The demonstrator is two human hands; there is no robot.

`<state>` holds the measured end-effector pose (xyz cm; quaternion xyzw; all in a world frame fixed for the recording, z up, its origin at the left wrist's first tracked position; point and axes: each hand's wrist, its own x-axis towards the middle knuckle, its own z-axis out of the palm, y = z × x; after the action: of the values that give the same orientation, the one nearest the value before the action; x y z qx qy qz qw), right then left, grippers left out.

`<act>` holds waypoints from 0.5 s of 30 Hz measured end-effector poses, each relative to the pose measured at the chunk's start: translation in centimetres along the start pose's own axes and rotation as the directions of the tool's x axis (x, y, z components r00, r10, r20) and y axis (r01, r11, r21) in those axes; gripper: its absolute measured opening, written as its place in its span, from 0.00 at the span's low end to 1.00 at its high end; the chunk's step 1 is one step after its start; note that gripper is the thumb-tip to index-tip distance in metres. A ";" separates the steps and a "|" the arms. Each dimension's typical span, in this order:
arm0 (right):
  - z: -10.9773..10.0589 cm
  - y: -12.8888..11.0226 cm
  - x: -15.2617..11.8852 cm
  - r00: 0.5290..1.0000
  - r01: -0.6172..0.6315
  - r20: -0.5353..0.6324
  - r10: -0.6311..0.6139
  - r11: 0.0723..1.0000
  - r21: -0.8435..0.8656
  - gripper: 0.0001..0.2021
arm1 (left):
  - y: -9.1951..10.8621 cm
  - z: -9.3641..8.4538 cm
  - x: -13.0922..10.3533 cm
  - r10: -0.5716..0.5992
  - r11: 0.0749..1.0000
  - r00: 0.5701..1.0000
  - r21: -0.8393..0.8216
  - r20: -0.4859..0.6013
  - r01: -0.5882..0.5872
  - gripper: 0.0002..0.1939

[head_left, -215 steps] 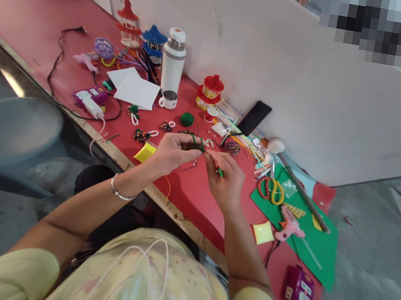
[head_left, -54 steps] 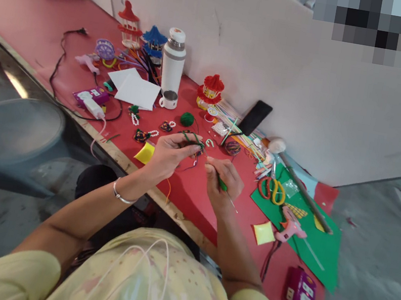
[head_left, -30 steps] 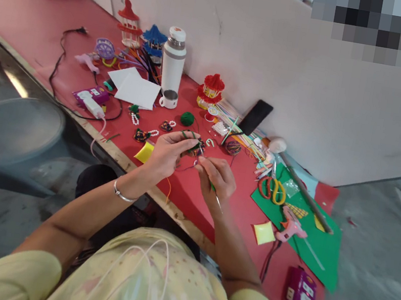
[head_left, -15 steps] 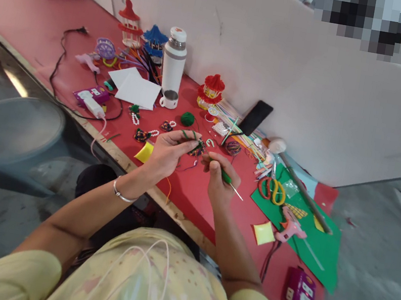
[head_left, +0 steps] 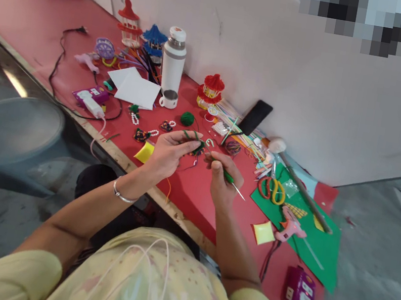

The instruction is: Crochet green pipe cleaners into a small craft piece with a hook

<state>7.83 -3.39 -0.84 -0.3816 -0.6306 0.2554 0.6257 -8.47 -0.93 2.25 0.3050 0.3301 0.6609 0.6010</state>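
My left hand (head_left: 172, 151) is closed, pinching a small crocheted piece (head_left: 197, 148) of dark green and multicolour yarn between thumb and fingers. Green yarn (head_left: 191, 134) runs over its index finger. In my right hand (head_left: 224, 177) is a crochet hook (head_left: 228, 176) with a green handle. One thin metal end sticks out towards my body; the other points at the crocheted piece, and I cannot tell whether it touches. Behind my left hand lies a green yarn ball (head_left: 187, 118). A multicolour yarn ball (head_left: 233, 148) sits beyond my right hand.
Small crocheted pieces with white beads (head_left: 142, 134) lie left of my hands. A white thermos (head_left: 173, 61) and its cup (head_left: 169, 98) stand behind. To the right are scissors (head_left: 273, 189), a pink glue gun (head_left: 290, 226) and a purple power strip (head_left: 301, 294). A phone (head_left: 255, 117) leans against the partition.
My right hand with the crochet hook has shifted slightly right, away from the crocheted piece. My left hand stays nearly in place.
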 end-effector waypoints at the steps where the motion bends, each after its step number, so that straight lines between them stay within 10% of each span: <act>1: 0.0 0.0 0.0 1.000 0.009 -0.003 -0.009 1.000 0.000 0.11 | 0.1 0.0 -0.1 -0.006 1.000 1.000 0.001 0.005 0.006 0.13; 15: -0.2 -0.4 0.1 0.998 0.059 -0.005 -0.059 0.998 0.023 0.08 | 0.2 -0.2 0.0 -0.033 0.999 0.999 -0.004 0.015 0.033 0.17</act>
<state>7.92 -3.58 -0.46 -0.3561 -0.6374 0.2432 0.6386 -8.71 -0.96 2.31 0.3031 0.3294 0.6493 0.6148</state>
